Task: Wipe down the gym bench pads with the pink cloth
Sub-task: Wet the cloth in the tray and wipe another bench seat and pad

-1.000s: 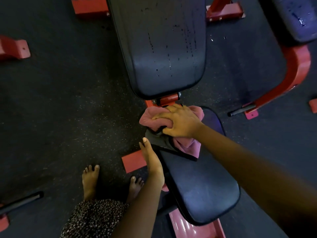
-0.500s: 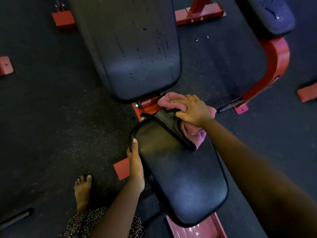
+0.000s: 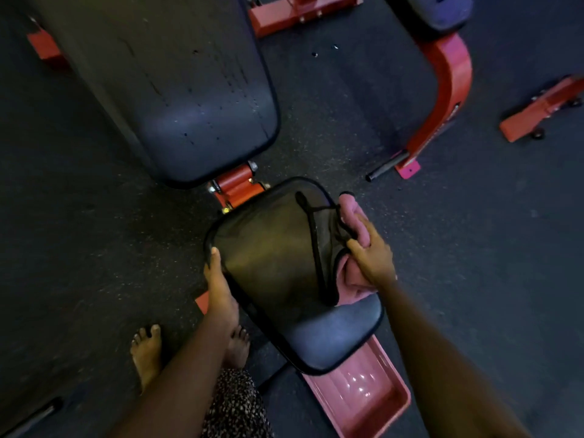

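The black seat pad point(image 3: 335, 336) sits at centre, its upper part under a loose dark cover point(image 3: 268, 248) with a black elastic band. Beyond it lies the long back pad point(image 3: 189, 99), dotted with droplets. My right hand point(image 3: 373, 257) grips the bunched pink cloth point(image 3: 349, 210) at the seat pad's right edge, pinching the cover's band with it. My left hand point(image 3: 221, 289) holds the pad's left edge, thumb lying on top; its fingers are hidden underneath.
A pink plastic tray point(image 3: 363, 393) lies on the floor under the seat pad's near end. A curved red frame point(image 3: 445, 90) and another dark pad point(image 3: 439, 11) stand at the right. My bare feet point(image 3: 147, 352) are on the dark rubber floor at the left.
My right hand has carried the pink cloth from the seat pad's far end to its right edge, and the dark cover now spreads over more of the pad. My left hand stays on the left edge.
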`<action>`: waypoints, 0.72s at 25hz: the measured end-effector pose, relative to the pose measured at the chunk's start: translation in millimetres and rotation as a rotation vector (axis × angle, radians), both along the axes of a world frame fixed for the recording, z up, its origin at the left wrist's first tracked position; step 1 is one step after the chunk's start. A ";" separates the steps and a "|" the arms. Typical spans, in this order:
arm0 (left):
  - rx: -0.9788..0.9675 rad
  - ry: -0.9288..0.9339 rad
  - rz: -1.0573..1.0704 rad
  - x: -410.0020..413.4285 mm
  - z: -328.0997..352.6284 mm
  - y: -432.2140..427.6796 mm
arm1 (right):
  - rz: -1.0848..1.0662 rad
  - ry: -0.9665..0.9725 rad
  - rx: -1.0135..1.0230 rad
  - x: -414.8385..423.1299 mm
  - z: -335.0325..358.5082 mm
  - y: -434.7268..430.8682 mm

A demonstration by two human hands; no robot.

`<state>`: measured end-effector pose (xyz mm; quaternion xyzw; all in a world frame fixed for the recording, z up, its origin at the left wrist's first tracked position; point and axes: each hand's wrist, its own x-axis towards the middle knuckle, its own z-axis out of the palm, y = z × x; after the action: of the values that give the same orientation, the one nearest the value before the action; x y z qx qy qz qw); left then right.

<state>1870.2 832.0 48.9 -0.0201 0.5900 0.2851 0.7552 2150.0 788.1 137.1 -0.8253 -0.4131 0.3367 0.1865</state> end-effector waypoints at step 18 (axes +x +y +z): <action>0.403 0.512 -0.354 -161.7 263.5 52.1 | 0.090 0.195 0.295 -193.1 188.4 37.1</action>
<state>1708.5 884.1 312.5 0.3035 0.6860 0.2562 0.6096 1956.9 825.2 325.5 -0.7331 -0.4744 0.3588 0.3297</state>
